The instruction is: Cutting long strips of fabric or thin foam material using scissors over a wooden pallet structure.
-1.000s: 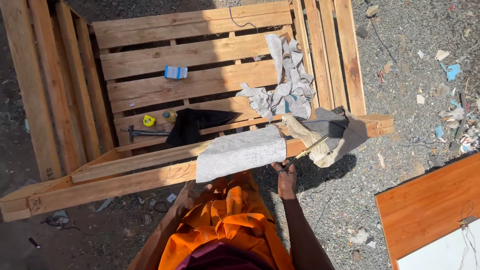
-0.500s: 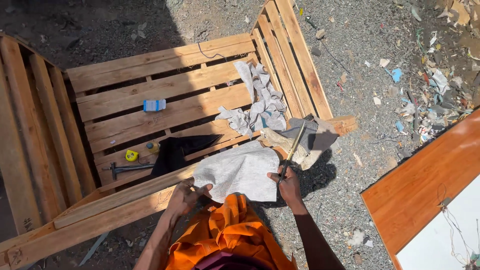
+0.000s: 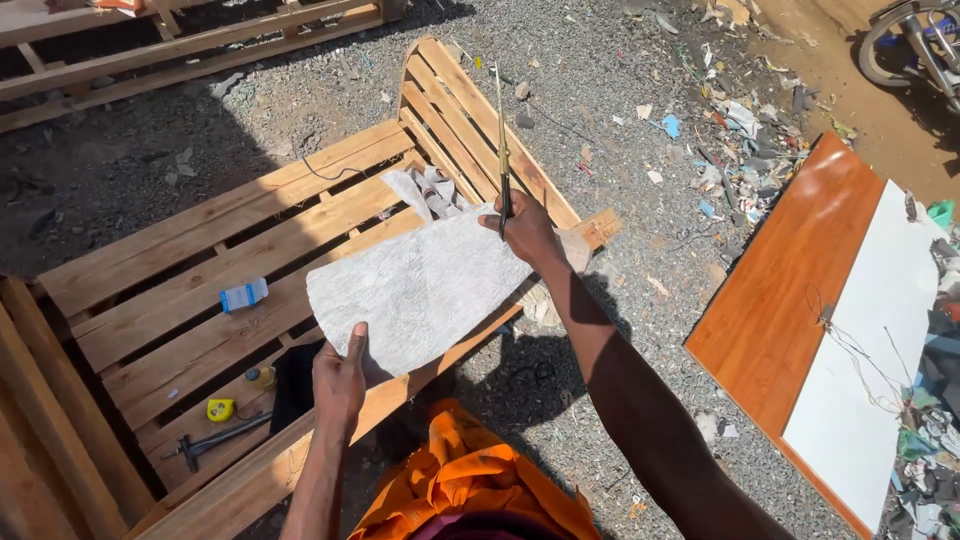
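Both my hands hold up a sheet of white fabric (image 3: 420, 290) above a wooden frame (image 3: 230, 270). My left hand (image 3: 340, 380) pinches the sheet's near lower edge. My right hand (image 3: 525, 230) grips its far upper corner together with a long thin tool (image 3: 501, 140), likely scissors, which points up and away from me. I wear an orange garment (image 3: 470, 480) at the bottom of the view.
On the frame's slats lie a small blue-and-white box (image 3: 243, 295), a yellow tape measure (image 3: 220, 409), a hammer (image 3: 205, 440) and crumpled white scraps (image 3: 425, 185). A large orange-and-white board (image 3: 800, 300) lies on gravel to the right, litter beyond it. More wooden frames stand at the top left.
The white sheet lay over the frame's rail with my hands beside it; now both hands have lifted it, the right hand also raising the long tool. The view has tilted up.
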